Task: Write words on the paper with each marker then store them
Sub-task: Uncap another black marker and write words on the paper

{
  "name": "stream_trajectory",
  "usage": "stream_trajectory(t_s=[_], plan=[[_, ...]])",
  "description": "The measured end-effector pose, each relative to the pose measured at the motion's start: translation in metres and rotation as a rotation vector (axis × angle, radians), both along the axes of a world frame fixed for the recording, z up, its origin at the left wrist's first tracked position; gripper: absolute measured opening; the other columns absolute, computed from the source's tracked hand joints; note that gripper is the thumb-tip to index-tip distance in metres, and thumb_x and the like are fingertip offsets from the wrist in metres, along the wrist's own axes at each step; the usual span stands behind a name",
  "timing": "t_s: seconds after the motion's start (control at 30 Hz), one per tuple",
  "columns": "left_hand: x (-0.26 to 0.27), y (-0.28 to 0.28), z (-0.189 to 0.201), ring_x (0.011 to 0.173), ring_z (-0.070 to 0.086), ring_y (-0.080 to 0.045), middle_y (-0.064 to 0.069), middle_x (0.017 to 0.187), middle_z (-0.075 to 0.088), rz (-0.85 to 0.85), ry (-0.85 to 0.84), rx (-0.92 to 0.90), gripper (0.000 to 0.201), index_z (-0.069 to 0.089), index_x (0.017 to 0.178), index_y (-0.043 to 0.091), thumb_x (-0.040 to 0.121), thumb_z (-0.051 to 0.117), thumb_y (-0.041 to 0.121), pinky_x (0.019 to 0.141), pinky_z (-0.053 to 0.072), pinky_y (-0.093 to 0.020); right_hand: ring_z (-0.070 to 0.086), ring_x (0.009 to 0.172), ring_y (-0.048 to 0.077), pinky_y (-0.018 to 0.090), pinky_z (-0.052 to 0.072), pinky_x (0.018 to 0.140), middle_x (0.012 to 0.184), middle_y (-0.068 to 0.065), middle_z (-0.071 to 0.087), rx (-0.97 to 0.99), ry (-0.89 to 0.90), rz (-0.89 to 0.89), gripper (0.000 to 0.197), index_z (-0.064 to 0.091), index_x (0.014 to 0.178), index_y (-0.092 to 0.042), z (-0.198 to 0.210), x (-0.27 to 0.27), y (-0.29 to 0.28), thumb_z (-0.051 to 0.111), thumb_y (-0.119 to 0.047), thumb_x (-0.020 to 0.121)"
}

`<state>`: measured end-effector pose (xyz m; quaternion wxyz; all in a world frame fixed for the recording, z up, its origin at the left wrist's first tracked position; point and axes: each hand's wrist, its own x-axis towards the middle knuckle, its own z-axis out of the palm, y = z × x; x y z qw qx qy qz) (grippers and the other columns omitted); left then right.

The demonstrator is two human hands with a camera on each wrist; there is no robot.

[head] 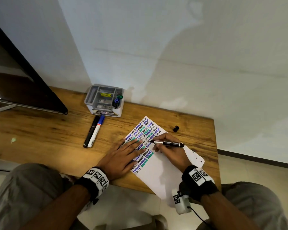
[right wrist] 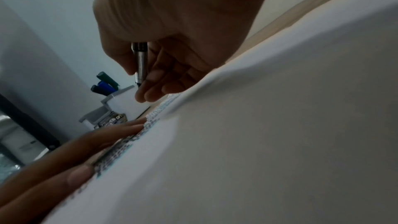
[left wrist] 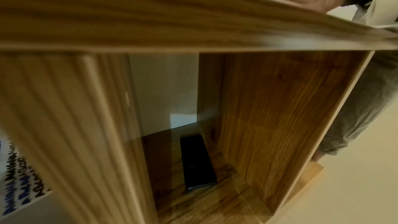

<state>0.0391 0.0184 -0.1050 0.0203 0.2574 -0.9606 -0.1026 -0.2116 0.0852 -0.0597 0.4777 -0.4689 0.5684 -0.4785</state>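
A white paper point(head: 163, 173) lies at an angle on the wooden table point(head: 40, 133), covered with rows of "HELLO" in black, blue and green. My right hand point(head: 166, 146) grips a black permanent marker point(head: 169, 143) with its tip on the paper; the same marker point(right wrist: 140, 64) shows between my fingers in the right wrist view. My left hand point(head: 123, 156) lies flat with straight fingers on the paper's left side. The marker's black cap point(head: 176, 128) sits on the table to the right. Two capped markers, one black point(head: 91, 131) and one white with a blue cap point(head: 96, 131), lie left of the paper.
A grey organizer box point(head: 103, 101) stands at the table's back with several markers point(head: 117, 100) upright in its right slot. A dark monitor point(head: 27, 83) leans over the table's left end. Under the table, a black phone point(left wrist: 197, 163) lies on a shelf.
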Motion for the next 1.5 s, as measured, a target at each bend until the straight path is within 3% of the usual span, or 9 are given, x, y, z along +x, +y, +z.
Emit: stream_trajectory(t_s=[0.13,0.23,0.43,0.7,0.97,1.13,1.37,1.5], plan=[[0.000,0.000,0.001,0.153,0.010,-0.012,0.005,0.165,0.018,0.004,0.008,0.002,0.054,0.026,0.155,0.034,0.103,0.030,0.048,0.122,0.011,-0.046,0.073,0.093,0.014,0.026,0.057,0.083,0.095,0.000,0.077,0.007,0.060,-0.017,0.011,0.075,0.103,-0.007,-0.016,0.001,-0.001,0.069,-0.003,0.094],[-0.001,-0.001,0.003,0.153,0.013,-0.012,0.005,0.165,0.020,0.004,0.016,0.007,0.054,0.026,0.155,0.035,0.103,0.032,0.048,0.122,0.013,-0.047,0.072,0.105,0.015,0.028,0.058,0.091,0.108,0.003,0.077,-0.021,0.080,-0.010,0.013,0.075,0.102,-0.006,-0.021,-0.002,-0.001,0.073,-0.001,0.090],[0.000,-0.001,0.003,0.153,0.016,-0.015,0.003,0.164,0.023,-0.004,0.016,0.007,0.054,0.023,0.155,0.039,0.103,0.034,0.048,0.121,0.014,-0.048,0.075,0.096,0.014,0.024,0.059,0.081,0.100,0.004,0.078,-0.024,0.088,-0.011,0.008,0.071,0.092,-0.001,-0.025,-0.003,0.001,0.075,0.002,0.087],[-0.002,-0.002,0.003,0.153,0.016,-0.015,0.003,0.165,0.022,-0.002,0.003,0.019,0.053,0.022,0.155,0.040,0.103,0.032,0.049,0.121,0.014,-0.048,0.074,0.096,0.010,0.020,0.058,0.080,0.102,0.000,0.077,-0.008,0.120,-0.013,0.009,0.071,0.091,-0.002,-0.028,-0.004,0.001,0.077,0.001,0.085],[-0.002,-0.002,0.005,0.153,0.016,-0.015,0.003,0.164,0.023,0.000,0.000,0.022,0.054,0.022,0.155,0.040,0.103,0.031,0.050,0.122,0.013,-0.048,0.074,0.098,0.019,0.037,0.062,0.086,0.102,0.004,0.078,-0.023,0.119,-0.008,0.010,0.072,0.091,-0.005,-0.031,-0.004,0.001,0.078,0.000,0.085],[-0.002,-0.003,0.006,0.152,0.016,-0.016,0.003,0.164,0.023,0.000,-0.005,0.023,0.054,0.021,0.155,0.040,0.103,0.030,0.051,0.122,0.012,-0.048,0.074,0.096,0.015,0.028,0.060,0.082,0.100,0.000,0.078,-0.035,0.118,-0.007,0.010,0.071,0.089,-0.005,-0.030,-0.002,0.001,0.078,0.001,0.084],[-0.002,-0.002,0.006,0.153,0.015,-0.015,0.003,0.165,0.022,-0.001,-0.013,0.031,0.054,0.021,0.155,0.040,0.103,0.030,0.051,0.122,0.012,-0.048,0.074,0.098,0.015,0.031,0.062,0.084,0.101,0.001,0.078,-0.016,0.122,-0.013,0.010,0.071,0.090,-0.004,-0.030,-0.003,0.001,0.078,0.000,0.084],[-0.001,-0.003,0.006,0.152,0.016,-0.016,0.003,0.165,0.021,-0.002,-0.014,0.039,0.055,0.021,0.155,0.040,0.102,0.030,0.051,0.122,0.013,-0.049,0.074,0.094,0.011,0.023,0.059,0.080,0.097,-0.005,0.077,-0.020,0.153,-0.036,0.010,0.071,0.089,-0.007,-0.031,-0.002,0.000,0.078,-0.001,0.084]])
